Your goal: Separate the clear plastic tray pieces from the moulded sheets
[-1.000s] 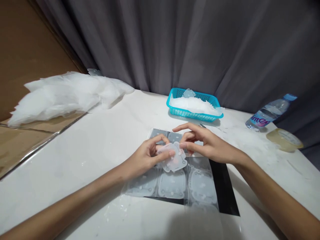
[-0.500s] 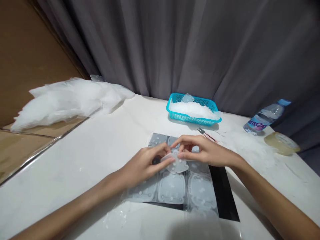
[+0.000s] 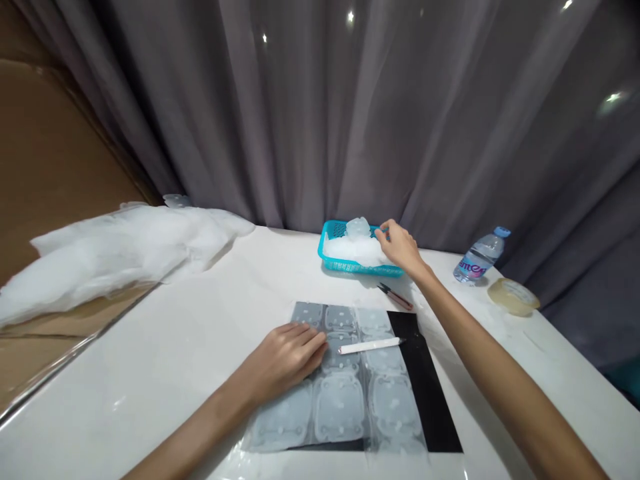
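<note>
My left hand (image 3: 293,353) lies on the left part of a sheet of clear plastic pockets (image 3: 340,407), its fingers loosely bent and close together. What may be under the palm is hidden. Each pocket holds a pale, translucent, rounded piece, and a black sheet (image 3: 435,393) lies underneath. Above the right end of a turquoise basket (image 3: 363,269), my right hand (image 3: 397,243) reaches in with thumb and forefinger apart; nothing shows between them. White fluffy filling (image 3: 353,250) fills the basket, with a translucent scalloped piece (image 3: 358,228) on top. A white pen (image 3: 370,345) lies across the pockets.
Small thread snips (image 3: 397,297) lie in front of the basket. A water bottle (image 3: 481,257) and a yellowish tub (image 3: 513,297) stand at the right. Large bags of white stuffing (image 3: 125,247) lie at the left, beside cardboard (image 3: 50,133). A grey curtain (image 3: 300,120) hangs behind.
My hands have parted: the right went from the sheet to the basket, the left settled on the pockets. The translucent piece between them is out of sight, and the pen now shows. The view tilted up.
</note>
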Tool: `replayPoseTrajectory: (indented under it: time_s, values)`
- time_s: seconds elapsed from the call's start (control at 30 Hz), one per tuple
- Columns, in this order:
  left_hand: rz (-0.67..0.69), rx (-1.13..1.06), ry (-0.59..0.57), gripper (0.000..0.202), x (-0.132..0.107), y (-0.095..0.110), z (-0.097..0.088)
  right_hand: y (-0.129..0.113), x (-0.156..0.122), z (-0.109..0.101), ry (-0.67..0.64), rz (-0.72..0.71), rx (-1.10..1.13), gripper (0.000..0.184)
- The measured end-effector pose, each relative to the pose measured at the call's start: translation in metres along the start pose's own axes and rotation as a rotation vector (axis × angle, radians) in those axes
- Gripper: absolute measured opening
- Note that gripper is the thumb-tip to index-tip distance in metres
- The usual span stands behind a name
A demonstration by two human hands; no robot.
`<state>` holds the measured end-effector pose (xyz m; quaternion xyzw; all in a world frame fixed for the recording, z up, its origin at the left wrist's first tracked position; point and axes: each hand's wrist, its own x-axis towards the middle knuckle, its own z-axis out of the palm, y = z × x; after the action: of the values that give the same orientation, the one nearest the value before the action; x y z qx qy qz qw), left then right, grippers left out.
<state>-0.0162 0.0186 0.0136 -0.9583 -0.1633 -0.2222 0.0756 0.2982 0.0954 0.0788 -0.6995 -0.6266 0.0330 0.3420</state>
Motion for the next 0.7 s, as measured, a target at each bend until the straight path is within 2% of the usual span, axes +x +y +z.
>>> replayPoseTrajectory:
  time_s: [0.1, 0.2, 0.27, 0.33, 0.5, 0.6, 0.7]
  values:
    - [0.005, 0.016, -0.054, 0.026, 0.000, -0.002, -0.004, 0.014, -0.027, 0.002, -0.047, -0.042, -0.026, 0.025]
    - [0.010, 0.023, -0.089, 0.026, 0.000, -0.003, -0.005, 0.019, -0.058, 0.006, -0.101, -0.134, -0.035, 0.033]
    - [0.002, 0.019, -0.099, 0.025, 0.000, -0.003, -0.004, 0.017, -0.064, 0.011, -0.097, -0.173, -0.042, 0.026]
    - [-0.011, 0.000, -0.113, 0.024, 0.000, -0.004, -0.002, 0.012, -0.058, 0.017, -0.052, -0.178, -0.054, 0.016]
    - [-0.038, -0.047, -0.144, 0.025, -0.001, -0.005, -0.003, -0.011, -0.014, 0.030, 0.144, -0.118, -0.082, 0.039]
    - [-0.050, -0.056, -0.165, 0.025, -0.001, -0.004, -0.004, -0.025, 0.003, 0.036, 0.104, -0.195, -0.067, 0.030]
    - [-0.070, -0.072, -0.193, 0.025, 0.000, -0.004, -0.006, -0.027, 0.001, 0.035, 0.034, -0.265, -0.048, 0.017]
